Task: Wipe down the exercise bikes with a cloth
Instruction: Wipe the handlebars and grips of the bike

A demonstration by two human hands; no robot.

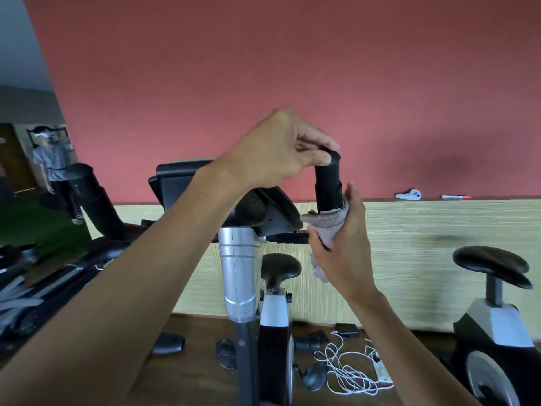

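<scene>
An exercise bike stands in front of me with a silver post, a black console and a black saddle. Its right handlebar grip rises upright, black and cylindrical. My left hand pinches the top end of that grip between thumb and fingers. My right hand holds a pinkish-grey cloth wrapped round the base of the grip. The bike's other black handlebar grip rises at the left.
A second bike with a black saddle stands at the right. White cables and small black parts lie on the wooden floor. A white controller and a red marker rest on the wall ledge. A mirror at the left reflects a person.
</scene>
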